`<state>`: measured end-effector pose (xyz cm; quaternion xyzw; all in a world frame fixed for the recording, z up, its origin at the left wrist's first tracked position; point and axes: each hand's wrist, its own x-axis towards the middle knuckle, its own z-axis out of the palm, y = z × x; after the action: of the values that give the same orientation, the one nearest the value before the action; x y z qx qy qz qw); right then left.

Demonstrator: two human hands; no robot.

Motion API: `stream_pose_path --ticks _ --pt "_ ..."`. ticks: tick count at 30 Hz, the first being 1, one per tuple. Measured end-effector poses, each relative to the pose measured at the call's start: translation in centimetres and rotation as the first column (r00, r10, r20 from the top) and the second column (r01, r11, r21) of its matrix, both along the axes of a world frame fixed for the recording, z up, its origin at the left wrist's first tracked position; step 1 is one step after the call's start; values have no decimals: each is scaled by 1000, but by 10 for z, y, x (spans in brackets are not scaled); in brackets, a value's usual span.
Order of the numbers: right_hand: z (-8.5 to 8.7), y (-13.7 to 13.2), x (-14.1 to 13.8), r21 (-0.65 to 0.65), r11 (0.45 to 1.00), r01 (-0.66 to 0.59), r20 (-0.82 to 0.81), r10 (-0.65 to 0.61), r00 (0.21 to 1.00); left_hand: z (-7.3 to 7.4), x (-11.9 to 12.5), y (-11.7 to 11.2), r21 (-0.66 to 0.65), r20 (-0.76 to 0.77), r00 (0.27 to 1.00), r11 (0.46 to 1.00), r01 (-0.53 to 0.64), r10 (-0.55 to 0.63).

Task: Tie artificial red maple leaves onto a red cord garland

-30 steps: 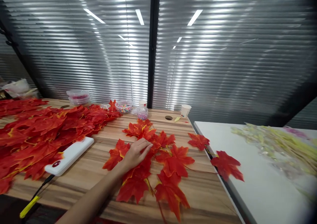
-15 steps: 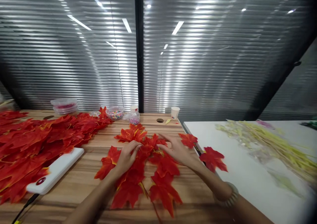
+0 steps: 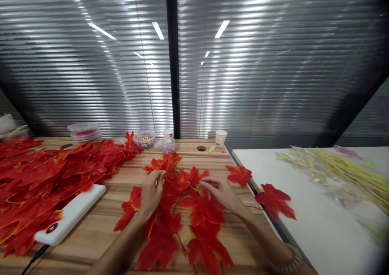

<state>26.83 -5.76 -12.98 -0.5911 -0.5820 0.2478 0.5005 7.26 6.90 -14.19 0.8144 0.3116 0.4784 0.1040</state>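
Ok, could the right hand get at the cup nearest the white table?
Probably yes, with a forward reach: bare wood lies between the right hand and the cup, and a red leaf sits to one side.

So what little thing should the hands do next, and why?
Perhaps gently spread the middle leaves apart: they overlap in a bunch, and the left hand and right hand both have their fingertips close to them. I can't tell whether either hand grips one.
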Motion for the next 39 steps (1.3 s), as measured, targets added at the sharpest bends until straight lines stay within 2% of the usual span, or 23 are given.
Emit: stream_pose_path --ticks 2,4,7,9,14,18,21,23,24,26,27,29,31,34,39 --pt "-5 1 -2 43 998 38 -18 -38 999 0 1 0 -19 -14 1000 1000 13 -14" --pt "-11 2 -4 65 996 63 -78 -58 995 -1 2 -1 -41 -44 995 996 85 -87" --pt "-17 1 -8 42 998 48 -224 -37 974 -2 5 -6 -53 -124 967 975 216 -221" --pt "-20 -1 -11 20 999 38 -297 -30 954 1 6 -11 -31 -184 946 963 266 -267" --pt "-27 -7 -16 -89 994 62 -509 -99 855 23 0 -28 13 -275 910 946 325 -309" --pt "-25 -12 -22 -112 993 41 -620 -102 778 46 -26 -29 46 -366 894 954 296 -259" --pt "-22 -15 -26 -115 992 53 -642 -115 758 55 -68 -9 99 -486 867 978 182 -112" --pt "-20 -16 -26 -125 990 64 -635 -130 761 57 -109 12 134 -568 822 990 40 43" --pt "-20 -16 -26 -134 989 56 -630 -128 766 57 -133 23 144 -588 797 987 -70 142" --pt "-20 -16 -26 -144 989 33 -623 -116 773 59 -183 44 129 -597 724 932 -338 345" --pt "-20 -16 -26 -144 989 25 -620 -110 777 60 -208 52 128 -583 702 900 -417 408" --pt "-21 -15 -26 -138 990 25 -612 -105 784 63 -251 64 135 -556 662 841 -525 502" --pt "-22 -14 -26 -135 991 18 -593 -95 799 68 -281 74 147 -539 617 786 -600 573" --pt "-28 -12 -24 -145 989 -5 -555 -78 828 71 -297 88 157 -542 581 752 -640 607" --pt "-36 -9 -20 -146 988 45 -510 -114 853 64 -280 110 98 -507 607 741 -665 612"
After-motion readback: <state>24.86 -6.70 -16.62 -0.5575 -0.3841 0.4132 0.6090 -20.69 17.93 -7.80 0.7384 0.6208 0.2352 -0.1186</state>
